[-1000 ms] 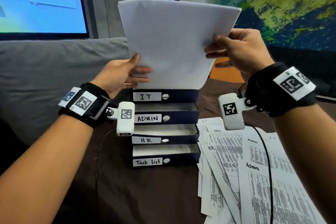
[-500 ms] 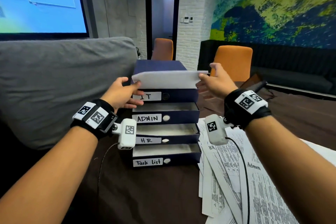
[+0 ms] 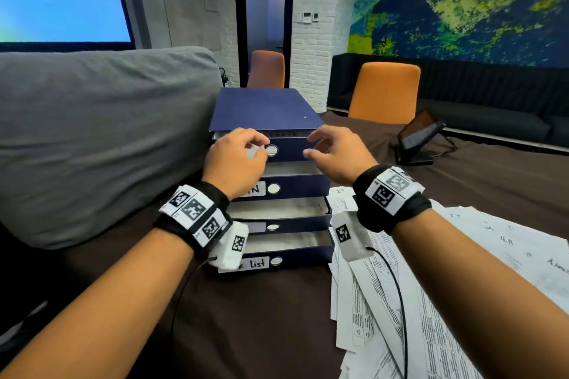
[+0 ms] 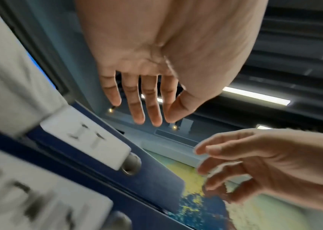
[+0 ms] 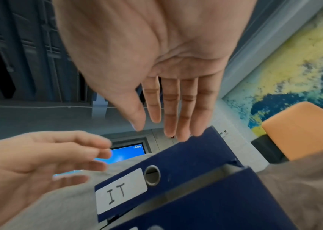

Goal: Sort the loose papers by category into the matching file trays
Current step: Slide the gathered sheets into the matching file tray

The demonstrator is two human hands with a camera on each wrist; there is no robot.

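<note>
Both the left hand [image 3: 237, 157] and right hand [image 3: 334, 152] hover released and empty before the IT tray [image 3: 289, 149], where a printed sheet [image 3: 281, 134] lies. Many loose papers [image 3: 431, 301] remain unsorted beside the stack.

White label [image 5: 121, 192] on the top file tray [image 5: 186, 157]: handwritten "IT", seen in both wrist views. Second tray's label [image 3: 255, 188]: only "N" shows beside the left hand. Bottom tray's label [image 3: 257, 264]: "List" readable, the first word hidden. Loose papers [image 3: 505, 243] at right carry handwritten "IT" and "HR"; their printed text is too small to read.
</note>
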